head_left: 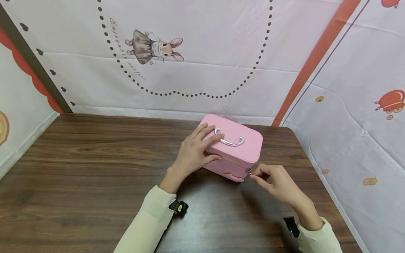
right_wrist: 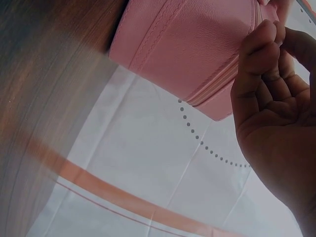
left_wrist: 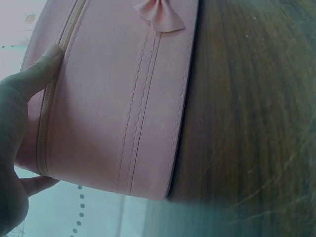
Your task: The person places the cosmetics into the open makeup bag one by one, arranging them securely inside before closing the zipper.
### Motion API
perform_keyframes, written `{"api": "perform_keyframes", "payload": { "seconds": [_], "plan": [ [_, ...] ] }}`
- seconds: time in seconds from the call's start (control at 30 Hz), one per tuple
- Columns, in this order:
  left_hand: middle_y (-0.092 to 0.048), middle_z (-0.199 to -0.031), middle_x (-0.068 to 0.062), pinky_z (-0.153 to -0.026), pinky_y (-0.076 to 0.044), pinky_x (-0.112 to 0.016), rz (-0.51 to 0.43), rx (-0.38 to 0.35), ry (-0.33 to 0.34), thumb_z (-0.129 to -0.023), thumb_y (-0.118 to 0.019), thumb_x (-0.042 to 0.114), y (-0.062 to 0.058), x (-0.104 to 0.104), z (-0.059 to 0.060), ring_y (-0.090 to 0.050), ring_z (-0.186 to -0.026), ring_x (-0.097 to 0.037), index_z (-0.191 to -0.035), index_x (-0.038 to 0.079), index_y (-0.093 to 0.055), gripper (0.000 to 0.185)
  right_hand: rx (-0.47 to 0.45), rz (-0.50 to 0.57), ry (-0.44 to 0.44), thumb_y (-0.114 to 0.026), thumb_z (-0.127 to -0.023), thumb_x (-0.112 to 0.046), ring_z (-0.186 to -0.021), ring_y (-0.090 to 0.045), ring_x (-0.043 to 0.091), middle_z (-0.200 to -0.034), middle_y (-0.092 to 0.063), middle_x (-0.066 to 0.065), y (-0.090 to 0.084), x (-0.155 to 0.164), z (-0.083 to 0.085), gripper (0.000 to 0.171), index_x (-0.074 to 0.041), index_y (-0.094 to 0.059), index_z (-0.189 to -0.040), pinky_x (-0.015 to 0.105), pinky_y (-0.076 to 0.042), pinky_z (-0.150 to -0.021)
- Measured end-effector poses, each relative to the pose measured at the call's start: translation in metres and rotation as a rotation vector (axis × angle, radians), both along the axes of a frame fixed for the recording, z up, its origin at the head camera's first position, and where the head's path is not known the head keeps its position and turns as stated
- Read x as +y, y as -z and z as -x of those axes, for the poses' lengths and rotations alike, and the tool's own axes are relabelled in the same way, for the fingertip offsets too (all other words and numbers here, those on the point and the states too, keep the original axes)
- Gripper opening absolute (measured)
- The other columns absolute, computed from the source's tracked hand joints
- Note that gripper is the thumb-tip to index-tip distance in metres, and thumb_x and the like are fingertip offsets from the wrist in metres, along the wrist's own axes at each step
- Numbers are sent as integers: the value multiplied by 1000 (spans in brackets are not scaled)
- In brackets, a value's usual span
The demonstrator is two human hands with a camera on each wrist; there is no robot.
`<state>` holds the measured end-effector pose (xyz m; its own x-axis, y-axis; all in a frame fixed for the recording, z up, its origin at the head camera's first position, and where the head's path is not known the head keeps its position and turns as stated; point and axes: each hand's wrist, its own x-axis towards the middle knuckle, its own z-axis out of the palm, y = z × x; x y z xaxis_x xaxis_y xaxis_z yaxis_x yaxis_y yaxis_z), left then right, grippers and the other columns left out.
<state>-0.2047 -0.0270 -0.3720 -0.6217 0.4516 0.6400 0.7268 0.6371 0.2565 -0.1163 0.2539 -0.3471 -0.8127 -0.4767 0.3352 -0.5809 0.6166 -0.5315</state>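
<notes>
A pink zip case (head_left: 235, 149) with a silver handle (head_left: 229, 140) on its lid stands on the brown wooden table (head_left: 95, 165). My left hand (head_left: 196, 149) rests on the lid's left end, fingers straight over the top, thumb (left_wrist: 37, 76) against the zip line. My right hand (head_left: 272, 179) is at the case's near right corner and pinches the small metal zip pull (head_left: 250, 172). In the left wrist view the case's side (left_wrist: 118, 103) shows a pink bow (left_wrist: 160, 15). The right wrist view has the curled fingers (right_wrist: 261, 47) at the case's (right_wrist: 197, 44) zip seam.
White printed cloth walls (head_left: 190, 70) close the table in at the back and on both sides. The table's right edge (head_left: 319, 179) runs close to my right hand. Bare wood lies to the left and in front of the case.
</notes>
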Motion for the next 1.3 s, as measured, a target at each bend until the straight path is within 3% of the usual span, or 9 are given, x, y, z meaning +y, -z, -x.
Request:
{"api": "perform_keyframes", "payload": {
  "seconds": [0.33,0.73,1.3],
  "plan": [
    [-49,-139,0,-88,-46,-47,-22,-2,-60,-68,-80,54,-2,4,-5,-34,-135,-22,-125,33,-62,63,-4,-1,8,-72,-83,-2,-58,-48,1,-68,-55,-16,0,-1,0,23,-22,-62,-77,23,-45,-47],
    [-55,-129,-5,-80,-44,-45,-45,46,-158,-63,-84,51,-1,16,-15,-41,-129,-26,-119,29,-64,63,20,24,67,-71,-83,2,-53,-47,1,-65,-52,-14,2,-2,2,23,-18,-62,-76,22,-42,-44],
    [-55,-128,-6,-75,-44,-45,-52,70,-218,-64,-86,45,2,24,-21,-41,-128,-28,-117,30,-64,60,92,62,117,-71,-82,3,-51,-45,1,-61,-48,-14,10,-8,2,26,-18,-59,-72,17,-37,-43]
  ]
}}
